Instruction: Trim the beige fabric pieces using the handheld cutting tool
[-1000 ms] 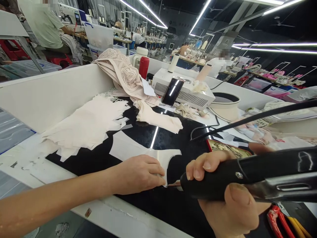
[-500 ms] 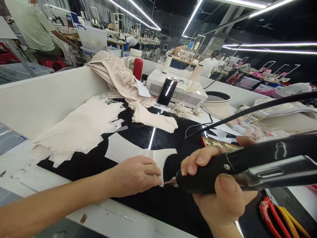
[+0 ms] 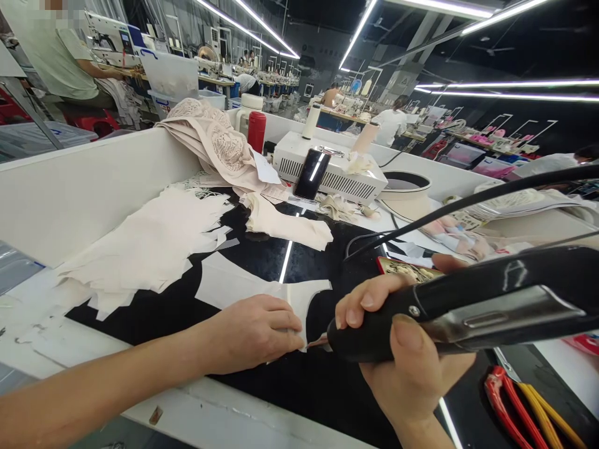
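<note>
My left hand [image 3: 262, 330] lies low over a white fabric piece [image 3: 229, 280], its fingers pressed together on the right end near the edge. My right hand [image 3: 416, 368] wraps around a black corded handheld tool [image 3: 496, 284] with a metal lever along its side. The tool's narrow metal tip [image 3: 319, 340] meets the fabric edge beside my left fingertips; the exact contact is too small to make out. Under the fabric is a glossy black work surface [image 3: 281, 399].
Pale cut pieces [image 3: 145, 243] pile up at left, near a folded cream piece [image 3: 285, 224]. Behind stand lace-trimmed fabric [image 3: 215, 140], a phone [image 3: 311, 174] and a white vented box [image 3: 346, 187]. Red-and-yellow-handled pliers [image 3: 519, 399] lie at right. A person [image 3: 60, 62] sits beyond the partition.
The whole view has shifted slightly left. The tool and my right hand have tilted a little, with the tip staying at the fabric edge. My left hand keeps its place on the fabric.
</note>
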The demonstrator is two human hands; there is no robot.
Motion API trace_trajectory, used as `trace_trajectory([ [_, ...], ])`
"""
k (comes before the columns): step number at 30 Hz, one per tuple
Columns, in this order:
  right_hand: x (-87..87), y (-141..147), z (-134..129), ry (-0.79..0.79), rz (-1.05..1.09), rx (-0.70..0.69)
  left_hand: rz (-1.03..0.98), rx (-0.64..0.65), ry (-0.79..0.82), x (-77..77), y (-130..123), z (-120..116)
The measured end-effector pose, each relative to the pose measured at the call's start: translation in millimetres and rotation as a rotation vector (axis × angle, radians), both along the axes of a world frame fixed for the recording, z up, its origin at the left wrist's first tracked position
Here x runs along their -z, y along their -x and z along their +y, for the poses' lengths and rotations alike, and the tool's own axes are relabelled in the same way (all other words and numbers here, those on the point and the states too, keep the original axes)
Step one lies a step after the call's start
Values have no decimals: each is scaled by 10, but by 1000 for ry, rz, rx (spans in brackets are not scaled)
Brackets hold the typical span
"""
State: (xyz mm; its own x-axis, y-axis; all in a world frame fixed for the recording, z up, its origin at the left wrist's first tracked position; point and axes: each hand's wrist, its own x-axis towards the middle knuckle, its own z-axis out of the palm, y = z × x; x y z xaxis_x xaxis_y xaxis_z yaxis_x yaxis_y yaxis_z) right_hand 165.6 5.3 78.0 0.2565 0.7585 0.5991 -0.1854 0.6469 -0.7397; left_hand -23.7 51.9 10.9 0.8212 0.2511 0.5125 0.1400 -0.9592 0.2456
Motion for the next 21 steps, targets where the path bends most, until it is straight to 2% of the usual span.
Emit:
trace_trajectory([
  [9, -1, -1, 15, 9, 54, -20, -12, 10, -1, 21, -6, 9],
  [21, -2, 32, -19, -6, -23, -2, -14, 12, -7, 25, 32, 19],
])
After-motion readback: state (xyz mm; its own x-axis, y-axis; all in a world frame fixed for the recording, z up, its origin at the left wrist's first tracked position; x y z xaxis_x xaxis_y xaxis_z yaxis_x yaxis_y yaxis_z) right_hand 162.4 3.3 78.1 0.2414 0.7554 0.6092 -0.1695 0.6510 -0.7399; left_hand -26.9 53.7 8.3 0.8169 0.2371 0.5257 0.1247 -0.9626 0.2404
